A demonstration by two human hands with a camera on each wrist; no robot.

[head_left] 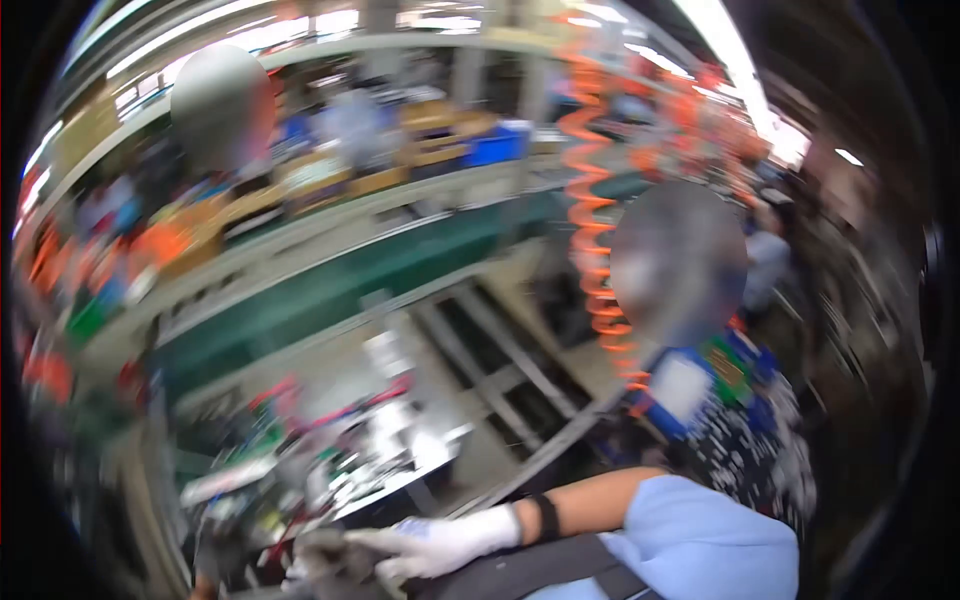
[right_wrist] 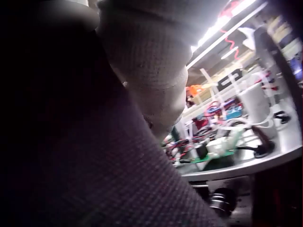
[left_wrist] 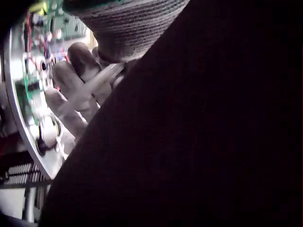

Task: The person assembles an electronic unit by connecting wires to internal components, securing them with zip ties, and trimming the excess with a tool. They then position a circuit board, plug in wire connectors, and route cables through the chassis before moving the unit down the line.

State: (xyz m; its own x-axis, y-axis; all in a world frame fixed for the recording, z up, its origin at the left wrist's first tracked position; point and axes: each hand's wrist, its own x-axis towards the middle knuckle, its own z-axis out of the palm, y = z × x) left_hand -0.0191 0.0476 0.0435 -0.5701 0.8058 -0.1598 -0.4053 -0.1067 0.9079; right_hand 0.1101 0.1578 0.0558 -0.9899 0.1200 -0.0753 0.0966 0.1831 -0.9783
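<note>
My right hand [head_left: 440, 545], in a white glove, reaches in at the bottom of the head view, its fingertips right at a blurred greyish shape that overlaps my left hand [head_left: 330, 558]. In the left wrist view, the gloved fingers [left_wrist: 68, 78] of my left hand are curled, and a pale translucent strip [left_wrist: 87, 90] runs across them within their hold. The right wrist view shows the glove of my right hand [right_wrist: 154, 71] beside a metal chassis [right_wrist: 279, 158] bearing circuit boards and wires. What the right fingertips do is hidden there.
A green-topped conveyor [head_left: 340, 300] runs behind the workplace. A coiled orange hose [head_left: 590, 200] hangs at the right centre. Blue bins [head_left: 497, 145] and cardboard boxes line the shelf at the back. Another person [head_left: 765, 255] is at the right.
</note>
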